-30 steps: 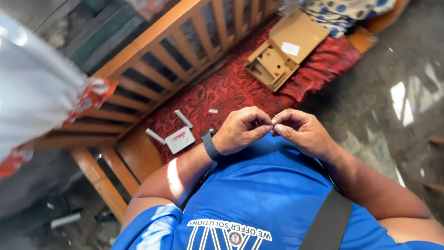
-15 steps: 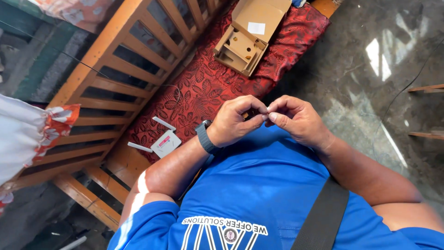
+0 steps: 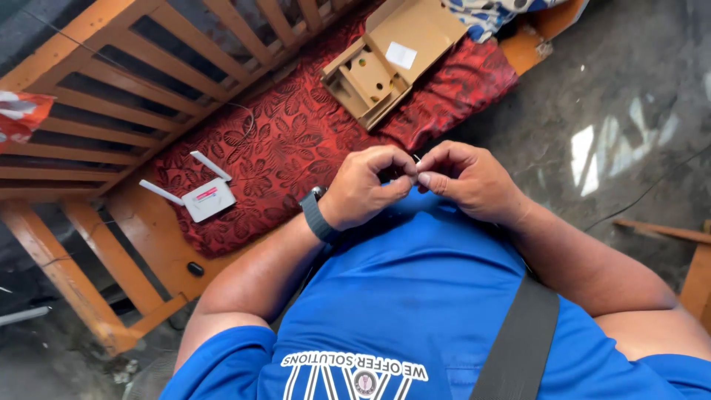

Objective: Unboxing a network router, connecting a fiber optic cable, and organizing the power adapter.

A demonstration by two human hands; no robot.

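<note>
Left hand: your left hand (image 3: 366, 189) is curled nearly closed, thumb and forefinger pinched together at the tips, a dark watch (image 3: 317, 216) on the wrist.
Right hand: your right hand (image 3: 466, 180) mirrors it, fingers folded in, thumb and forefinger nipped on the same spot.
Piece: a tiny piece (image 3: 416, 160) sits between the two pinches, right where your fingertips meet (too small and too covered to say what it is, or which way its long axis runs).
Where it lies: the piece is at the meeting point of both hands, just above your blue shirt (image 3: 415, 296), close in to your chest; neither hand is nearer, both touch it.
Grip: both pinches look shut on the piece; how firmly, you cannot tell from here.
Strap: a dark strap (image 3: 518, 333) crosses the shirt below your right forearm.
Router: a small white router (image 3: 207, 198) with two antennas lies on the red cushion (image 3: 296, 141), well to the left of your hands and apart from them.
Box: an open cardboard box (image 3: 392, 55) rests on the same cushion, beyond your hands, its flap thrown back.
Bench: the cushion lies on a wooden bench (image 3: 111, 111) with slatted back.
Floor: grey floor (image 3: 629, 96) on your right, with bright patches of light.
</note>
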